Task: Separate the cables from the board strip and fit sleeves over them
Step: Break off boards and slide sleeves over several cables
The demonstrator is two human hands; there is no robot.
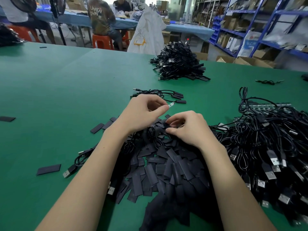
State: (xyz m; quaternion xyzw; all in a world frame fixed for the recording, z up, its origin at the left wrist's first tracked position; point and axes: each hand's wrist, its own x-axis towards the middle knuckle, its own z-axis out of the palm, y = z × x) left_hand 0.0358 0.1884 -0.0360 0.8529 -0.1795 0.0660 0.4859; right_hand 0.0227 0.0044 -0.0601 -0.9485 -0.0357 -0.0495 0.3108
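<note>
A small green board end is pinched in the left hand, while one sleeve is being picked from the sleeve pile by the right hand's curled fingers. The sleeve is best opened fully, then slid squarely over the board; finished cables lie on the desk at twelve o'clock.

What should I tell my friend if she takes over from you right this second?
Left hand: pinches a small green board piece with a cable on it, no sleeve yet.
Right hand: fingers curled on a black sleeve at the top of the sleeve pile.
Done: a few sleeved cables lie just beyond the hands; a big pile of cables sits farther back.
Left: slip a sleeve over the held piece, then work through the cables still on board strips at the right.
</note>
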